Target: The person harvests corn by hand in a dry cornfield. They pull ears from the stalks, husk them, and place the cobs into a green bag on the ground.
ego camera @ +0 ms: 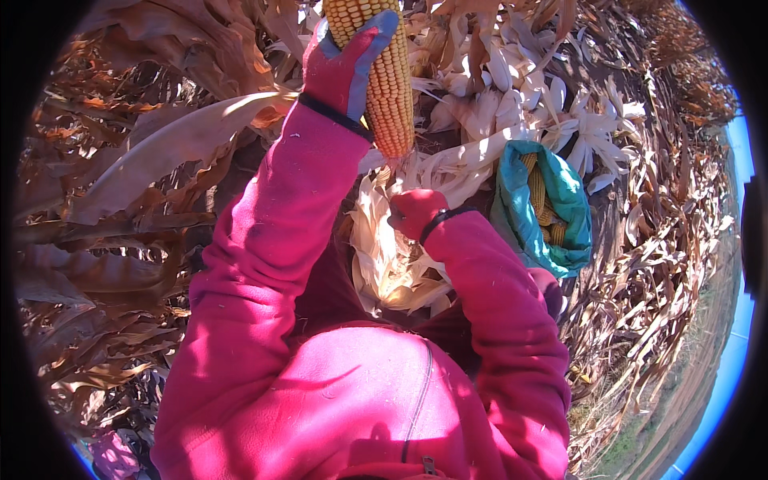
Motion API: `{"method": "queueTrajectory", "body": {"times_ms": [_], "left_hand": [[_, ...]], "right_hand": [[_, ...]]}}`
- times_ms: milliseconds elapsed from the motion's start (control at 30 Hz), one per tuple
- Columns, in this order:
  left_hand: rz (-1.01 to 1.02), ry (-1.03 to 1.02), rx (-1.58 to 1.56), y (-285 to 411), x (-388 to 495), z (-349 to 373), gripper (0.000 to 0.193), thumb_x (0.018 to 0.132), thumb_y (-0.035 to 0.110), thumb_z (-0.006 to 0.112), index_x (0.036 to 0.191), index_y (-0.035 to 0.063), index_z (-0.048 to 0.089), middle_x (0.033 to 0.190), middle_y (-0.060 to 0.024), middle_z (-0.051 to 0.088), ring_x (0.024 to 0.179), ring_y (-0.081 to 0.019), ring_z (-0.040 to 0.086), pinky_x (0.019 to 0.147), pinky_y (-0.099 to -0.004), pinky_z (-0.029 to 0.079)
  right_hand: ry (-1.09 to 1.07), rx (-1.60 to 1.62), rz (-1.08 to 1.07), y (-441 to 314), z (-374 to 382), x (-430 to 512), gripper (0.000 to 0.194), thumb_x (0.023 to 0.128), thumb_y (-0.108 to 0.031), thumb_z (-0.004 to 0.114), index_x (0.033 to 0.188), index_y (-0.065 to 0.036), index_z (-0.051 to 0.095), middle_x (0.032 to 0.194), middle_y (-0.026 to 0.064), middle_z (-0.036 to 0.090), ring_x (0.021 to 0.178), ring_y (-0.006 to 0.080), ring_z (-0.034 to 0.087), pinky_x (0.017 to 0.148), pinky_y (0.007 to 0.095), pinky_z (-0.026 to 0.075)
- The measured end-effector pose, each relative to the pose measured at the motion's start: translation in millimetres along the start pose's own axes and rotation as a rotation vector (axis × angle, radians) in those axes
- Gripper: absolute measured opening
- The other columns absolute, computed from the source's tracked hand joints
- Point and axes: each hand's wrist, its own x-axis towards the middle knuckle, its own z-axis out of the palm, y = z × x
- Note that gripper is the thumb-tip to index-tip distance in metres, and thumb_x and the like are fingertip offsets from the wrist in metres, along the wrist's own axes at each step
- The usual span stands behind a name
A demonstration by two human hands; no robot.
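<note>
My left hand [354, 66], in a red and grey work glove, grips an ear of yellow corn [390, 90] near the top of the view; its kernels are bare and its tip points down towards me. Just below that tip is my right hand [418, 213], in a red glove, with its fingers curled in at a pale, peeled-back corn husk [384, 258]. The curled fingers hide whether they pinch the husk. Right of my right hand stands a green woven sack [573, 210] with its rim folded out and several husked ears of corn [538, 192] inside.
Dry standing corn leaves [162, 150] crowd the left side. Loose pale husks [510, 90] lie on the ground beyond the sack. Dry stalks and leaves [666, 264] cover the ground at the right. A pink thing [113, 456] shows at the lower left.
</note>
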Motion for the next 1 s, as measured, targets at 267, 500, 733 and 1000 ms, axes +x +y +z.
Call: {"method": "queueTrajectory", "body": {"times_ms": [267,500,733,1000], "left_hand": [[-0.018,0.106,0.192,3.4,0.2,0.0,0.039,0.083,0.023,0.074,0.112,0.0011,0.059,0.100,-0.0048,0.066,0.087,-0.0131,0.064,0.075,-0.0278,0.052],[0.233,-0.180,0.666,-18.3,-17.2,20.2,0.072,0.066,0.030,0.086,0.123,0.0028,0.052,0.105,-0.0106,0.068,0.093,-0.0181,0.068,0.081,-0.0314,0.053],[0.239,-0.579,0.810,-39.0,-60.7,62.3,0.082,0.062,0.036,0.085,0.126,0.0018,0.048,0.099,-0.0152,0.065,0.089,-0.0303,0.067,0.077,-0.0376,0.054],[0.054,-0.731,0.503,-45.2,-86.4,91.7,0.078,0.064,0.032,0.083,0.124,0.0013,0.044,0.112,-0.0188,0.061,0.101,-0.0341,0.062,0.084,-0.0383,0.052]], "right_hand": [[0.133,0.230,0.119,9.4,-40.8,-34.8,0.075,0.070,-0.047,0.074,0.129,-0.007,0.052,0.117,0.0204,0.061,0.106,0.0352,0.061,0.090,0.0413,0.049],[0.974,1.017,-0.065,17.8,-101.0,-60.9,0.061,0.084,-0.026,0.073,0.133,-0.002,0.046,0.116,0.0102,0.061,0.108,0.0175,0.058,0.095,0.0317,0.047],[1.139,1.420,-0.092,42.9,-97.1,-45.0,0.059,0.081,-0.017,0.075,0.130,0.001,0.047,0.115,0.0112,0.060,0.104,0.0187,0.059,0.091,0.0313,0.048],[1.193,1.811,-0.188,55.3,-99.4,-52.5,0.038,0.093,-0.031,0.058,0.115,0.000,0.054,0.085,0.0066,0.061,0.083,0.0212,0.061,0.078,0.0344,0.051]]}}
